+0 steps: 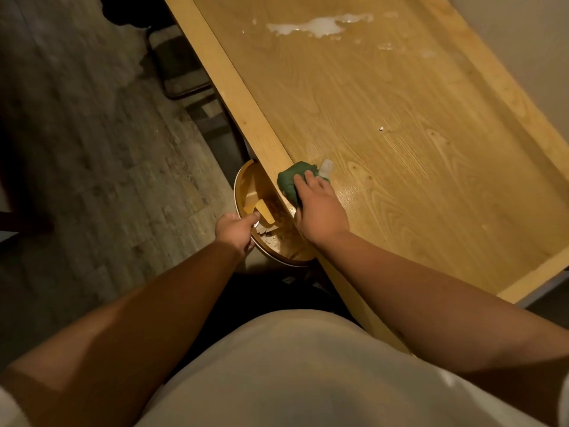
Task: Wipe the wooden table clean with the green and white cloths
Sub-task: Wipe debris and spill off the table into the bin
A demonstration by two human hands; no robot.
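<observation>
One wooden table (385, 124) is seen from above, running from the lower right to the top of the view, with a paler raised border along its near edge. One green cloth (292, 180) lies bunched at that near edge, pressed down under the right hand (320, 211), whose fingers are spread over it and partly curled around it — a flat, pressing grip on the cloth. Just beyond the fingertips a small pale item (325, 168) is touching the cloth; whether it is the white cloth or something else cannot be told.

One round wooden bowl (246, 177) is held below the table edge, partly tucked under it. Its rim is pinched closed by the left hand (235, 231), thumb over the lip. Inside the bowl, pale crumbs and a couple of flat wooden pieces can be made out.

Farther up the table, well apart from the hands, one large white spill (317, 26) is spread out, with a few smaller wet patches to its right. One tiny speck (381, 128) sits mid-table.

Two bare forearms and a pale shirt fill the foreground — a stone-patterned floor (86, 149) lies to the left.
</observation>
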